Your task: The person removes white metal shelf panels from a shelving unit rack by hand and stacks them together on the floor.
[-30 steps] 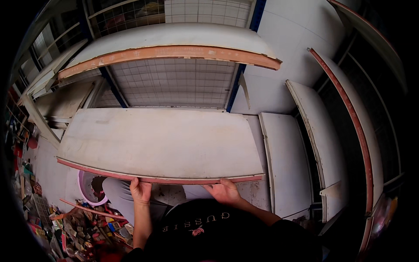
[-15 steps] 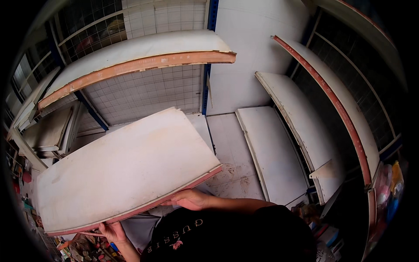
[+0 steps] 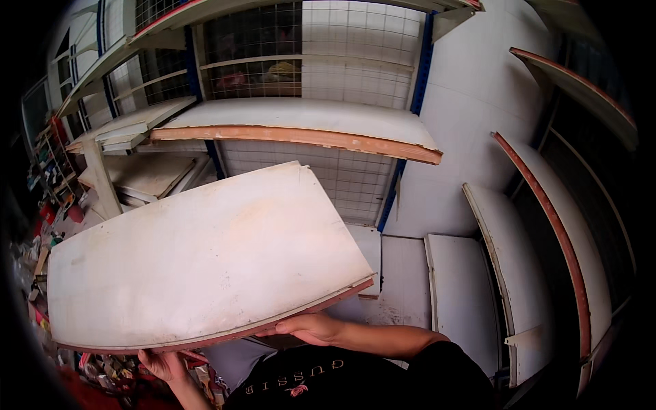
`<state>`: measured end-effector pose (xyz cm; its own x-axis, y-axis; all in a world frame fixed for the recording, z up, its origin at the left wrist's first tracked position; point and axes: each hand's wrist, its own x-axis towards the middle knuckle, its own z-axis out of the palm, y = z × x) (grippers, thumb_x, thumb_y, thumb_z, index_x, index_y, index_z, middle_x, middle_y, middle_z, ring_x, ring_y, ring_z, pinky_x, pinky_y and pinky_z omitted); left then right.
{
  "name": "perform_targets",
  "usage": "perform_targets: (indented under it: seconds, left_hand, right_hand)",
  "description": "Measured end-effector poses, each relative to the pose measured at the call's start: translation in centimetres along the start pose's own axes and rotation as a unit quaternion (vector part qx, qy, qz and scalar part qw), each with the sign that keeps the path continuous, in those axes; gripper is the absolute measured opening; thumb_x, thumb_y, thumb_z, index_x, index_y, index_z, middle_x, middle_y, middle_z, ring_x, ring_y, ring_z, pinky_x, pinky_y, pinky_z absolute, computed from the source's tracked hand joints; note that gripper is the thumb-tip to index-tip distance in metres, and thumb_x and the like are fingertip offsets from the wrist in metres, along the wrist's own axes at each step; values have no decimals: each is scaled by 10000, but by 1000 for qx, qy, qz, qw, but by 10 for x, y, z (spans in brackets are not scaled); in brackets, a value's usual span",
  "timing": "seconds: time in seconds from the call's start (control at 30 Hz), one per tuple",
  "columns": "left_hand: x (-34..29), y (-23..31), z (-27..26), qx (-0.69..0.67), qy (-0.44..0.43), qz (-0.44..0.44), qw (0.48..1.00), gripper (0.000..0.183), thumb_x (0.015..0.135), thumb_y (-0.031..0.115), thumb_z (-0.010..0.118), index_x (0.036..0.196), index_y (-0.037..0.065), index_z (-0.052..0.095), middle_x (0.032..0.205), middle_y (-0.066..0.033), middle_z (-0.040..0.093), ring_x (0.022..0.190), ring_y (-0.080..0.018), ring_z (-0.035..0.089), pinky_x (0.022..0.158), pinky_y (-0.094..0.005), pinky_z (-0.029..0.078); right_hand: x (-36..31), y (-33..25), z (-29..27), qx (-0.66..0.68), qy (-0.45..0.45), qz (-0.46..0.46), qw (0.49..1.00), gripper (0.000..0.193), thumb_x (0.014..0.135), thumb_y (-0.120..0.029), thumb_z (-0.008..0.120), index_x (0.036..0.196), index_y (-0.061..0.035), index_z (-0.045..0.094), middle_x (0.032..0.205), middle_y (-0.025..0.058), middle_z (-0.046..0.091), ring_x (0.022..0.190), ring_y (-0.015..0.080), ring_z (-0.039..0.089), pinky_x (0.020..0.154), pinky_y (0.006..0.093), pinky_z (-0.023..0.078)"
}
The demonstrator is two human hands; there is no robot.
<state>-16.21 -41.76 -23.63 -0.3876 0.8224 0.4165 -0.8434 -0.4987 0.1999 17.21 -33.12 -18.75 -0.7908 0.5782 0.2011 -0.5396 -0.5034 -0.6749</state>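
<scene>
You grasp the long white board (image 3: 205,260) with both hands at its near edge, which carries a red strip (image 3: 335,294). Your left hand (image 3: 164,364) grips the strip toward the left end, and your right hand (image 3: 307,329) closes on it right of the middle, its thumb pointing left along the edge. How far your fingers reach underneath is hidden.

The board is in front of you and toward the left, set at a slant, its right end farther away than its left. Whether anything beneath also bears it, I cannot tell.

Beyond it on the far side is an orange-edged shelf (image 3: 294,116), with wire mesh (image 3: 307,167) behind and a blue post (image 3: 424,65) near its right end. Stacked boards (image 3: 143,174) lie at the far left. Mixed clutter (image 3: 109,376) spreads at the near left, below the board.

To your right stand a low white panel (image 3: 465,301), a white shelf (image 3: 512,246) bearing a small bracket (image 3: 525,338), and a red-edged shelf (image 3: 557,198) farther right.
</scene>
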Motion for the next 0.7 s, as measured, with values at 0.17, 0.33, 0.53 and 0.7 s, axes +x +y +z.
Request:
perform_targets:
  seconds: [0.17, 0.33, 0.53, 0.7]
  left_hand:
    - [12, 13, 31, 0, -86, 38, 996, 439, 820, 116, 574, 1229, 17, 451, 1307, -109, 426, 1212, -250, 374, 1049, -436, 250]
    - [47, -8, 79, -16, -137, 36, 990, 419, 838, 100, 545, 1236, 21, 444, 1307, -117, 424, 1211, -238, 378, 1063, -423, 232]
    - [100, -68, 137, -82, -126, -2, 989, 462, 810, 102, 568, 1244, 24, 426, 1284, -113, 453, 1198, -248, 405, 1045, -462, 267]
    - [154, -154, 170, -99, -109, -90, 985, 400, 785, 39, 566, 1175, 41, 481, 1174, -80, 544, 1098, -231, 508, 975, -433, 388]
  right_hand:
    - [11, -21, 34, -43, 9, -45, 998, 360, 792, 8, 533, 1149, 33, 494, 1077, 149, 575, 1015, 237, 551, 933, 348, 417]
    - [15, -67, 67, -66, 28, -107, 992, 325, 784, 25, 526, 1108, 51, 516, 1054, 157, 588, 987, 242, 565, 893, 352, 443]
    - [0, -124, 81, -84, 98, -168, 977, 247, 801, -8, 483, 1014, 99, 549, 1030, 188, 593, 1001, 289, 556, 922, 443, 420]
    - [-32, -165, 69, -145, 180, -286, 930, 299, 751, -17, 459, 1022, 70, 549, 1019, 181, 598, 976, 309, 568, 870, 460, 451]
